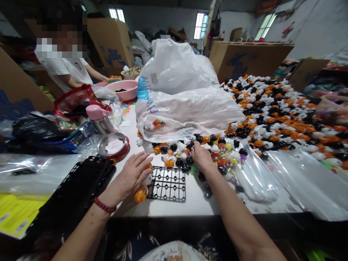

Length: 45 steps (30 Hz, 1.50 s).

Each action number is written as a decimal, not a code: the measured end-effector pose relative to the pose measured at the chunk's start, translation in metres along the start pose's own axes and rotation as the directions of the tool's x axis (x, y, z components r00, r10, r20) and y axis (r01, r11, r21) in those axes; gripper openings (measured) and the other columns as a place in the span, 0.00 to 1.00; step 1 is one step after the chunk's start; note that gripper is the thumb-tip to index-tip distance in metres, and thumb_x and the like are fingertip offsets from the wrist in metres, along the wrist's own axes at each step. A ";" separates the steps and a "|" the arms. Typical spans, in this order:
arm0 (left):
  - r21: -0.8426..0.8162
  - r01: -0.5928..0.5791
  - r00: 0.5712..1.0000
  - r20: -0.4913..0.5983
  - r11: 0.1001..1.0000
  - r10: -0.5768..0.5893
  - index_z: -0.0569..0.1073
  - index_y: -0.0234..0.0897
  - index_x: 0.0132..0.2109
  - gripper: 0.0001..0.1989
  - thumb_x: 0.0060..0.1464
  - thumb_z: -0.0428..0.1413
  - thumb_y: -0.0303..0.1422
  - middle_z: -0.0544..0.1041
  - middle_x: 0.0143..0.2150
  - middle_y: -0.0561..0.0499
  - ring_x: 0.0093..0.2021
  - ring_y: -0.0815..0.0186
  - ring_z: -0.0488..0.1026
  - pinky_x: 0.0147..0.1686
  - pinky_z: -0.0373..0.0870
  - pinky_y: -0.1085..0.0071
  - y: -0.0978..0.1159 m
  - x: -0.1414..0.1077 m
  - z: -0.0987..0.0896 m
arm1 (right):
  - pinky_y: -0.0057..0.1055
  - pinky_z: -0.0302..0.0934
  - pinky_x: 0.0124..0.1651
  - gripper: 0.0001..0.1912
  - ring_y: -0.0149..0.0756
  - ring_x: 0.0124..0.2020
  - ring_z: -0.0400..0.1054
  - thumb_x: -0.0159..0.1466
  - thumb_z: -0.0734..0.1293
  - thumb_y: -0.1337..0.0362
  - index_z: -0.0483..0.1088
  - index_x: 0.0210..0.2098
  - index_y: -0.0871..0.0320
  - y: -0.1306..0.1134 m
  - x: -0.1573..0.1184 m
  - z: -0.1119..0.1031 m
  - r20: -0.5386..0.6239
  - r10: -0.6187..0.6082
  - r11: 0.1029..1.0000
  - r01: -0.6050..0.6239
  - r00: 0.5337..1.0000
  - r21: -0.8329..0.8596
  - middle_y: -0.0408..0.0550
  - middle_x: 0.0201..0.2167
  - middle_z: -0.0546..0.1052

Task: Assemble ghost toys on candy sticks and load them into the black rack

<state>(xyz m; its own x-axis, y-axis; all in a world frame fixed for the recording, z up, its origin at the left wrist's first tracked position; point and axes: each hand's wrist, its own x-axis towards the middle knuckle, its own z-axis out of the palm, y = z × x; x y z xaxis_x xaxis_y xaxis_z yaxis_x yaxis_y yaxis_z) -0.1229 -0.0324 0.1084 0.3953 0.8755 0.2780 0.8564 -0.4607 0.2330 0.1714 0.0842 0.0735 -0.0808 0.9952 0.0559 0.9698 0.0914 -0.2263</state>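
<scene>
A black plastic grid tray (168,185) lies on the white table, with a few small orange and white toy figures (140,195) at its left edge. My left hand (133,173) rests over these figures, palm down, fingers stretched out; it partly hides them. Beyond the grid spreads a loose row of orange, black and white figures (170,163), some with colourful wrapped pieces. Into this row reaches my right hand (201,157), its fingers bent together among the black and white figures. What lies between those fingertips is hidden.
Stacked black grids (78,188) lie at left, near a steel bowl of paper slips (112,145) and a pink-capped flask (100,119). A large white sack (187,98) stands behind. Figures heap at right (282,116), beside clear plastic bags (307,181). Another person (67,72) works at far left.
</scene>
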 end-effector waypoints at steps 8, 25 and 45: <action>-0.027 -0.006 1.000 -0.015 1.000 0.005 0.68 0.38 0.61 0.21 0.67 0.43 0.40 0.67 0.65 0.43 0.68 0.55 0.58 0.66 0.58 0.49 0.002 -0.001 -0.003 | 0.32 0.60 0.40 0.11 0.40 0.37 0.70 0.64 0.61 0.62 0.72 0.38 0.60 0.006 0.000 0.000 -0.060 0.036 0.851 0.001 0.998 0.525 0.51 0.35 0.78; -0.055 0.016 0.999 0.036 0.998 -0.014 0.66 0.39 0.63 0.22 0.67 0.43 0.40 0.66 0.65 0.41 0.67 0.54 0.58 0.66 0.57 0.48 0.008 0.002 -0.008 | 0.30 0.63 0.34 0.07 0.35 0.30 0.68 0.56 0.67 0.61 0.70 0.33 0.57 -0.105 -0.037 0.066 0.163 -0.255 0.497 -0.015 0.953 0.867 0.42 0.27 0.75; 0.052 -0.003 0.992 0.128 0.999 -0.004 0.58 0.46 0.68 0.25 0.67 0.44 0.42 0.57 0.71 0.45 0.70 0.55 0.54 0.67 0.43 0.43 0.010 0.012 -0.018 | 0.28 0.62 0.39 0.06 0.39 0.36 0.71 0.59 0.67 0.70 0.77 0.34 0.59 -0.108 -0.024 0.061 0.077 -0.520 0.650 0.335 0.851 0.682 0.47 0.33 0.80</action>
<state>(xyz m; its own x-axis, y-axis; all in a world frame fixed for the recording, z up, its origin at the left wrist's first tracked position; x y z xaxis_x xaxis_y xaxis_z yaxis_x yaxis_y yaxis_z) -0.1154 -0.0293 0.1305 0.4313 0.8888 0.1552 0.8714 -0.4549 0.1837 0.0549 0.0525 0.0373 -0.5908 0.8018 0.0901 0.4458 0.4174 -0.7918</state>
